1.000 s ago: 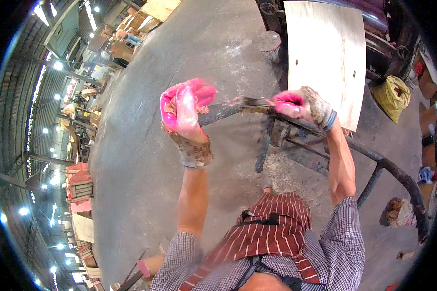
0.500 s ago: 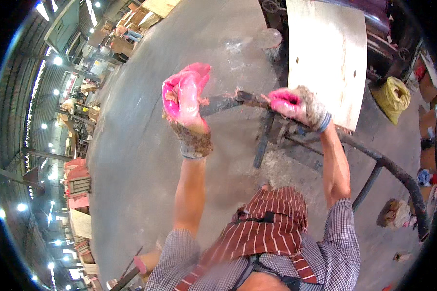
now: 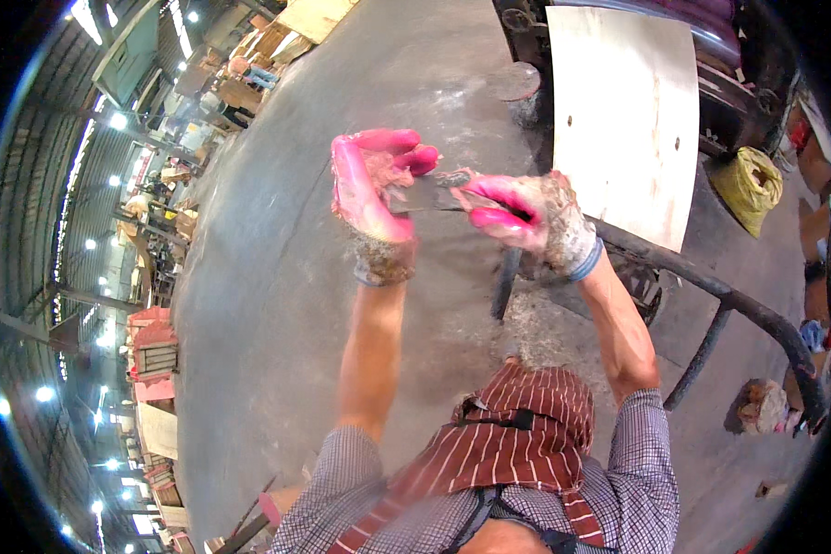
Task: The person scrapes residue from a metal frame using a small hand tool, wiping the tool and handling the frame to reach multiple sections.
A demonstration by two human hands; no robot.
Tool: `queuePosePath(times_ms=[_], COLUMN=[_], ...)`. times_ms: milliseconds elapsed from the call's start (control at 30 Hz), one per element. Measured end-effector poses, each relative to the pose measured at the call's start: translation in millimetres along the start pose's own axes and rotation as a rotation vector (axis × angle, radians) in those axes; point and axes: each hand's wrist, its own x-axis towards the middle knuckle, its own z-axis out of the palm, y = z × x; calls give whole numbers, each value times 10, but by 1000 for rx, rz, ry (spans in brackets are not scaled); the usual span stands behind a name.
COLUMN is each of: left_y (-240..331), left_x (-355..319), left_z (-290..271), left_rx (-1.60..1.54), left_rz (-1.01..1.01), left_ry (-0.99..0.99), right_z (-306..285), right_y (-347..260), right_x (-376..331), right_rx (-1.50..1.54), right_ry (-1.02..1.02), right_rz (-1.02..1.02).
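My left hand, in a pink-coated glove with a dirty cuff, is half curled round a ragged pinkish clump against its palm. Close beside it, my right hand, in the same kind of glove, is closed on a scraper with a flat grey blade. The scraper's handle is mostly hidden in the fingers. Its blade reaches toward the left palm, and pinkish residue hangs near the right fingertips. I cannot tell whether the blade touches the left glove.
A bent dark metal rail runs behind my right wrist. Beyond it lies a pale wooden board beside dark machinery. A yellow sack stands at right. Stacked reddish pieces line the left side of the grey floor.
My right hand has moved left and slightly down, nearer my left hand. The left hand has shifted slightly right and turned, its fingers looser and more of the pinkish clump showing.
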Motion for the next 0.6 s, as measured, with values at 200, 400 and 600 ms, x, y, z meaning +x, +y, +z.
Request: queuePosePath(times_ms=[200,400,600], left_y=[-60,-72,-52], left_x=[71,266,259], left_z=[-67,-252,-241], left_rx=[-154,-146,-295], left_rz=[218,13,-72], left_ry=[78,199,54], right_z=[53,-126,-66], right_y=[-417,-489,-575], right_x=[124,-301,-568], right_rx=[-78,390,308], right_ry=[61,-53,13], right_rz=[-12,534,544])
